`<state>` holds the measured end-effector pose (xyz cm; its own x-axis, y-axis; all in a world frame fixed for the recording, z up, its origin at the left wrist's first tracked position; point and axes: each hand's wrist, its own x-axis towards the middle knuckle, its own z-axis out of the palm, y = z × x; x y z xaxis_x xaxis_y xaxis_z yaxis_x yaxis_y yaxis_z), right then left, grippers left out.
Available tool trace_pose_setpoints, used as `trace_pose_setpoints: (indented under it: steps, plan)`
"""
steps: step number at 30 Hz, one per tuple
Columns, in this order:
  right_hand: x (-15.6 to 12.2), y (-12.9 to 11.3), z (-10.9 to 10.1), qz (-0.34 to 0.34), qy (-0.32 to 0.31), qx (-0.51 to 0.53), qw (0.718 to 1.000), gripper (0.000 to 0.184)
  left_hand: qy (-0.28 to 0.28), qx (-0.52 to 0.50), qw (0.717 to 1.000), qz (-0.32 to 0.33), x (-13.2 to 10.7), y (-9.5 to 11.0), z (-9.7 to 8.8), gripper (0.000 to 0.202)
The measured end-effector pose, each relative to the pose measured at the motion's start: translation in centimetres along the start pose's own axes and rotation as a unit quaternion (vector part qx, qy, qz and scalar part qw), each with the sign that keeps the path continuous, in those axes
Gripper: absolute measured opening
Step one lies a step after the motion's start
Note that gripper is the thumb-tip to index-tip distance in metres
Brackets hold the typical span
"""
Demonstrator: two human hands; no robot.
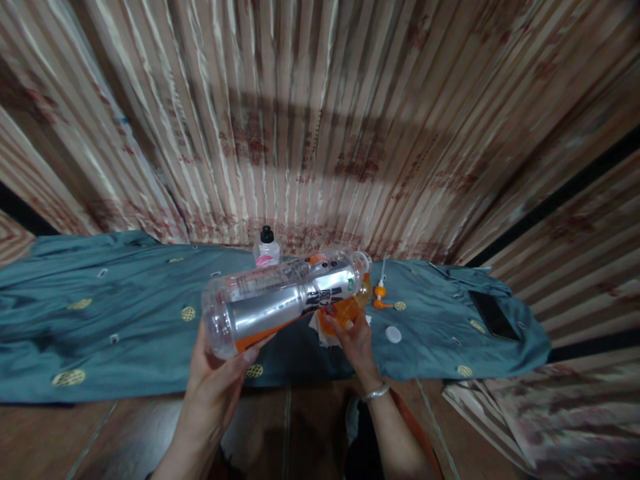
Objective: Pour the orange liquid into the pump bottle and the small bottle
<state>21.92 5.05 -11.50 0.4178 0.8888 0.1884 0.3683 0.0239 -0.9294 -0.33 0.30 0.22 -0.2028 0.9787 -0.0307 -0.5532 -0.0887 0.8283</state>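
My left hand (pixel 217 377) is wrapped round the base of a large clear plastic bottle (pixel 270 307) with a silver and orange label. The bottle lies tilted nearly level, its uncapped-looking neck pointing right. Beneath that neck my right hand (pixel 354 343) grips a smaller bottle of orange liquid (pixel 343 317). The large bottle's mouth is at the smaller bottle's top; whether they touch I cannot tell. White tissue (pixel 325 340) shows under the orange bottle. Just to the right lie an orange pump head (pixel 380 293) with a pale tube and a round white cap (pixel 393 334).
A teal cloth with yellow patterns (pixel 150 333) covers the long table. Behind the large bottle stands a clear bottle with a black top (pixel 267 243). A dark phone-like slab (pixel 493 315) lies at the right end. Pleated curtains (pixel 320 133) hang along the back.
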Motion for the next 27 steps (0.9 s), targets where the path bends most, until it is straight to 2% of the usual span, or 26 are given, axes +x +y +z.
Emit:
trace_pose_setpoints:
  steps: [5,14,21,27]
  plan:
    - [-0.06,-0.28,-0.04,-0.024,-0.001,0.001,1.000,0.061,0.000,-0.002,1.000,0.001,0.03,-0.01,0.13,0.081]
    - [-0.09,-0.16,-0.02,-0.031,0.008,-0.005,0.999,0.061,0.008,0.004,1.000,-0.003,-0.12,0.05,0.07,0.085]
    - [-0.01,-0.32,0.12,-0.010,0.017,-0.020,1.000,0.062,-0.008,-0.001,1.000,0.004,-0.02,0.07,0.32,0.080]
    - [-0.13,-0.47,-0.07,-0.027,0.001,-0.006,1.000,0.060,-0.002,0.003,1.000,-0.001,-0.04,0.05,0.20,0.080]
